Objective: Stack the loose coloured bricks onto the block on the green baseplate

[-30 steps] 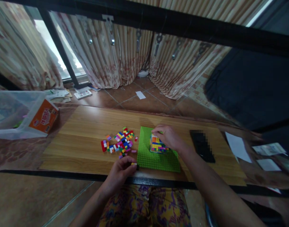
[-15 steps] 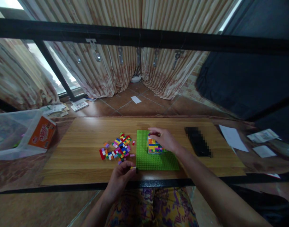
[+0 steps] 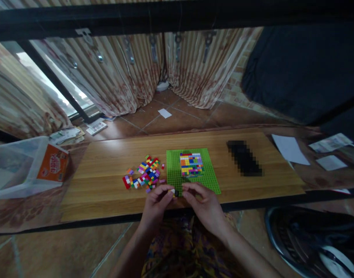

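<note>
My left hand (image 3: 157, 202) pinches a few small toy building bricks (image 3: 173, 192), whitish, yellow and black, over the front edge of a green baseplate (image 3: 210, 179). Close by on the right is my right hand (image 3: 204, 204), its thumb and forefinger curled but a little apart, with nothing visible between them. On the baseplate, beyond both hands, stands a blocky build of multicoloured bricks (image 3: 191, 164). A loose pile of mixed bricks (image 3: 148, 175) lies on the wooden tabletop left of the baseplate.
A pixelated black object (image 3: 244, 158) lies on the wooden table (image 3: 107, 154) at right. White paper (image 3: 290, 148) is beyond its right end. At far left stands a clear plastic bin (image 3: 17, 166) with an orange label. A dark bar (image 3: 177, 19) crosses above.
My right hand has left the brick build and come back towards me, beside my left hand. The left hand has moved right with its bricks. The view has tilted down.
</note>
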A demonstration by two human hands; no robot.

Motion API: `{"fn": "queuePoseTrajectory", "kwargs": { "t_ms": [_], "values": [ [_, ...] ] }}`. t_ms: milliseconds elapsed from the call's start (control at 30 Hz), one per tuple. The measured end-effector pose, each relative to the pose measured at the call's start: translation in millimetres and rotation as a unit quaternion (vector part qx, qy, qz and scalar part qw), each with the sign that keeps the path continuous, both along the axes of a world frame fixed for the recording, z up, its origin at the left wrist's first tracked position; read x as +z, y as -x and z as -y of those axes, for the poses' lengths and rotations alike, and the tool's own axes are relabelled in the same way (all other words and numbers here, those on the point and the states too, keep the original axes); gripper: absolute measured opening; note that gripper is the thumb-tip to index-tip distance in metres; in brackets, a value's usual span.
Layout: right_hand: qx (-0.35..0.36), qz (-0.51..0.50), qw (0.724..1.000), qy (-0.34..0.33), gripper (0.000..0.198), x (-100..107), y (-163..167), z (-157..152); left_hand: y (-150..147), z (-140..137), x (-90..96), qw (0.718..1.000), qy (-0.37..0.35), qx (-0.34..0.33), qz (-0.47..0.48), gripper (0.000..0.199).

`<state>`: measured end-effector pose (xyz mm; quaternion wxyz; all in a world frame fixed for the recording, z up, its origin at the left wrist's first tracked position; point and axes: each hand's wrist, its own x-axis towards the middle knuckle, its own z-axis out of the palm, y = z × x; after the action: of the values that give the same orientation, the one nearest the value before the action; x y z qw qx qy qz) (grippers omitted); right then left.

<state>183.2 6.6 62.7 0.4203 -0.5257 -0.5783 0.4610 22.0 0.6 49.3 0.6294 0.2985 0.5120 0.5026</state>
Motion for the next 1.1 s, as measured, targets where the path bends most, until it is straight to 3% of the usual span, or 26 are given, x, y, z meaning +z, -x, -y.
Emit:
{"fn": "queuePoseTrajectory", "kwargs": {
  "t_ms": [133,300,533,667,900,1000,1100],
  "values": [
    [-0.003,-0.107,0.992,0.065,0.019,-2,12,4,-4,0,7.3,0.998,-0.052,-0.002,-0.047,0.020],
    [-0.016,-0.179,0.979,0.095,0.008,2,17,0,-3,2,13.4,0.984,-0.126,-0.015,-0.122,0.013],
    [-0.022,-0.231,0.958,0.168,0.014,3,12,-1,-8,3,20.5,0.973,-0.143,-0.022,-0.180,0.007],
    [-0.017,-0.276,0.941,0.197,0.016,5,13,0,-7,3,22.5,0.976,-0.134,-0.019,-0.171,0.006],
    [-0.026,-0.388,0.883,0.264,0.024,10,14,4,-2,1,16.0,0.995,-0.084,-0.020,-0.055,0.016],
    [-0.028,-0.390,0.887,0.247,0.032,12,10,2,-1,-2,14.0,0.996,-0.084,-0.008,-0.029,0.017],
    [-0.025,-0.337,0.916,0.214,0.030,13,1,-2,3,-5,10.9,0.996,-0.075,0.012,-0.054,0.018]
  ]
}}
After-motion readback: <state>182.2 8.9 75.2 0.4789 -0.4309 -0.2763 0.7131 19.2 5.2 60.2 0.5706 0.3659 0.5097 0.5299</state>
